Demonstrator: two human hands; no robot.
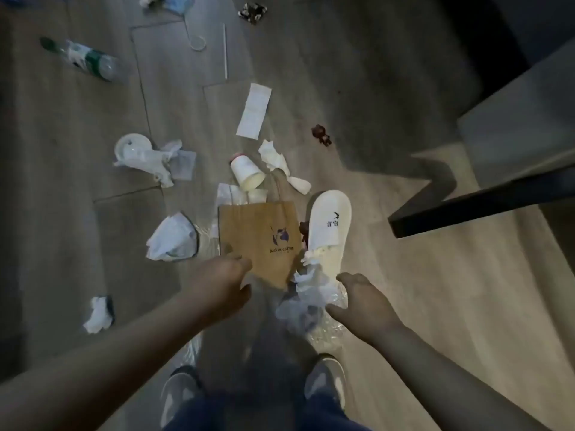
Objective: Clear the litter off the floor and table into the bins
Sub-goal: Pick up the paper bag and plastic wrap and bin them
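Right grip (364, 303): fingers curled round crumpled clear plastic (311, 309), which is held over my legs. Left grip (217, 281): fingers bent at near corner of brown paper bag (258, 237); cannot tell if closed on it. White slipper (328, 231) touching bag's right edge, on floor (435, 290).

I see grey-brown wood-plank floor (420, 321), brighter right of the right hand (362, 301); beyond that hand, a black slanted furniture bar (466, 208) and a grey cushioned block (513, 138).
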